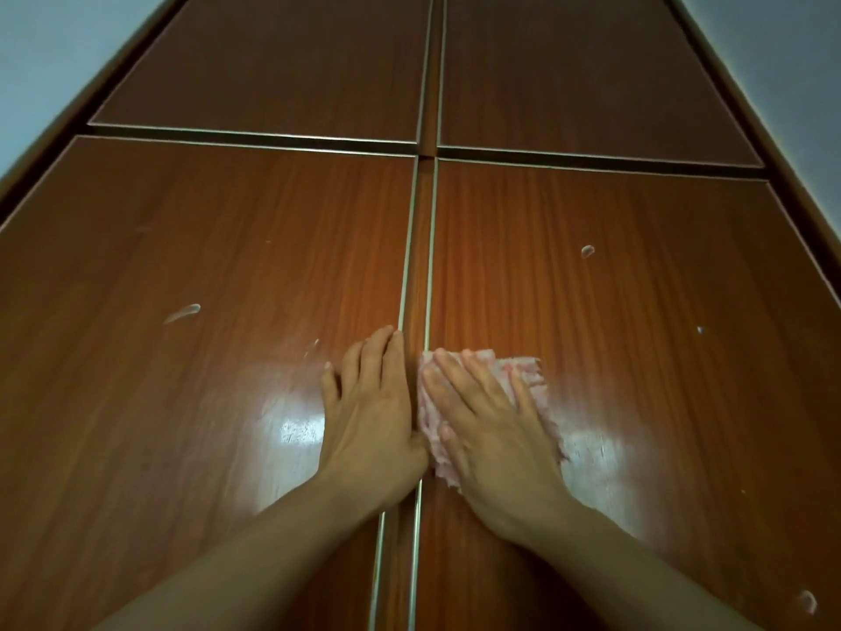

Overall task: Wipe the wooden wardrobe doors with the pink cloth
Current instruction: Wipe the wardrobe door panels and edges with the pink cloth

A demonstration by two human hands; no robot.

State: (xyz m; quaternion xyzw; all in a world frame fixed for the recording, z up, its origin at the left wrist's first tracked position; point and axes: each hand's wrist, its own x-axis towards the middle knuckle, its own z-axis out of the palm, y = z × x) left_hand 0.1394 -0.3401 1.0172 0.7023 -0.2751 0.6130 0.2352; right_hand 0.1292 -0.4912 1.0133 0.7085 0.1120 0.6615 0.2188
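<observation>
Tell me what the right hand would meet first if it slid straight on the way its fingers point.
Probably the silver metal edge strip beside the centre gap: the right hand, flat on the pink cloth, points up and slightly left toward it.

I am in a home, most likely a bedroom: a tall wooden wardrobe [227, 275] with four door panels and thin metal edge strips [406, 266] stands between plain pale painted walls [54, 47].
</observation>
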